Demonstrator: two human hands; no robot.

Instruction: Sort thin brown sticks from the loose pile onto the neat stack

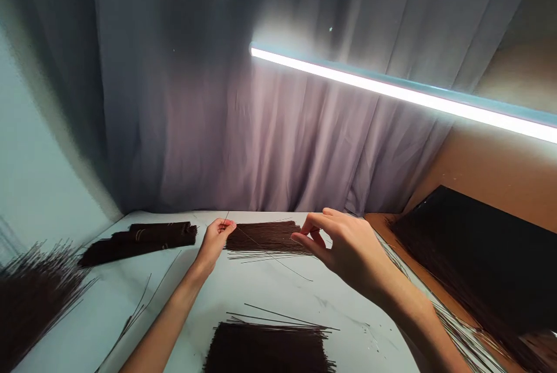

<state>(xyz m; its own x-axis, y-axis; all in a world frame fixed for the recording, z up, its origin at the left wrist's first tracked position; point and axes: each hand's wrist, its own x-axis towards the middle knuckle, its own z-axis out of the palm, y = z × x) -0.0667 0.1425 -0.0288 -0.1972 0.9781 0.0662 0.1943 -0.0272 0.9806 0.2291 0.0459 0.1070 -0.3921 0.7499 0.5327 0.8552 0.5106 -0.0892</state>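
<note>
My left hand [216,241] is closed in a pinch at the left end of a pile of thin dark brown sticks [263,236] on the table. Between its fingertips is a thin stick [278,261], slanting down to the right over the pile; a short dark end also juts up above the fingers. At the pile's right end hovers my right hand [343,239], thumb and forefinger drawn together. Whatever lies between those fingertips is too small to make out. Nearest me is a thick, dense stack of dark sticks [267,350], with several loose ones along its far edge.
Dark bundles with yellowish bands [152,235] lie at the back left of the white table [261,289]. A large brush-like heap of sticks [35,297] fills the left edge. Beyond stands a grey curtain [195,129]. At right are a black panel [470,257], loose sticks and a lit tube [391,89].
</note>
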